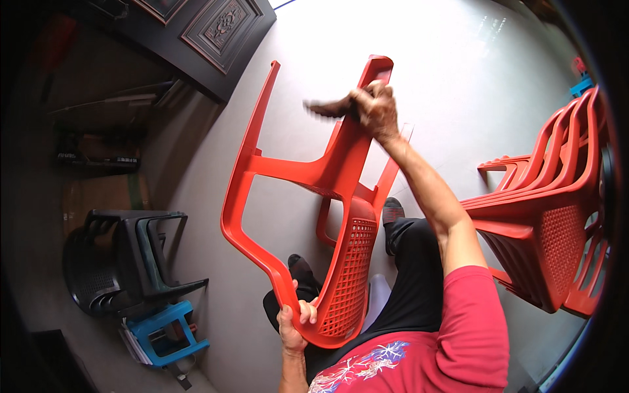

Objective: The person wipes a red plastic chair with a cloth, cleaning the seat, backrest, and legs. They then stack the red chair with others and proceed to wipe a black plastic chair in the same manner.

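- As we look down in the head view, we find the red plastic chair (pixel 339 164) tilted at the centre, its perforated panel toward the near side.
- We record the left hand (pixel 292 329) clamped on the chair's frame at the near left, fingers wrapped over the edge.
- We record the right hand (pixel 378 112) at the chair's far end, closed on a dark cloth-like piece (pixel 327 108); blur hides its exact nature.
- We note stacked red chairs (pixel 524 216) at right.
- We note a black chair (pixel 128 262) at left, with a blue stool (pixel 151 327) just beside it, nearer.
- We note a dark carved panel (pixel 223 31) at far left.
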The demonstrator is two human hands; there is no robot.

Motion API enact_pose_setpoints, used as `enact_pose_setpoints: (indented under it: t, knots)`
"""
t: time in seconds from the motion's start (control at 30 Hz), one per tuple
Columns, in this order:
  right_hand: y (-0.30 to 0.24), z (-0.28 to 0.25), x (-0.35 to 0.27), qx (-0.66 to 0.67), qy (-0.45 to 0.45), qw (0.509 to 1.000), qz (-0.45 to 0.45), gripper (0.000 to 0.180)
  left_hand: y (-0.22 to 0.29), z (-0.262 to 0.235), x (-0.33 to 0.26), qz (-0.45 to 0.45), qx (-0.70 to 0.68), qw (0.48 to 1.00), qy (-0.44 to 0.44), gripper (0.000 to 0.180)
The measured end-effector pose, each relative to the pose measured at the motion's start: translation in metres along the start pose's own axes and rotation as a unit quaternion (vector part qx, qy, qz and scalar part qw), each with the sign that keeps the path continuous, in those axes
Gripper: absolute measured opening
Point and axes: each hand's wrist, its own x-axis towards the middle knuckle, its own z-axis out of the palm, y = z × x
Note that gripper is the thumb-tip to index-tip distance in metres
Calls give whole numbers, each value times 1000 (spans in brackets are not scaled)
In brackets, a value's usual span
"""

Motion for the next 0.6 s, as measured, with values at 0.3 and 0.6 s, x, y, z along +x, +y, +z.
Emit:
enact_pose_setpoints:
  t: [0.3,0.6]
  knots:
    - [-40,-4,-37,-61,5,991,119,26,-4,2,-2,15,21,1000,-11,56]
    - [-130,-60,-125,72,-216,959,-170,31,-5,-7,-2,17,4,1000,-14,56]
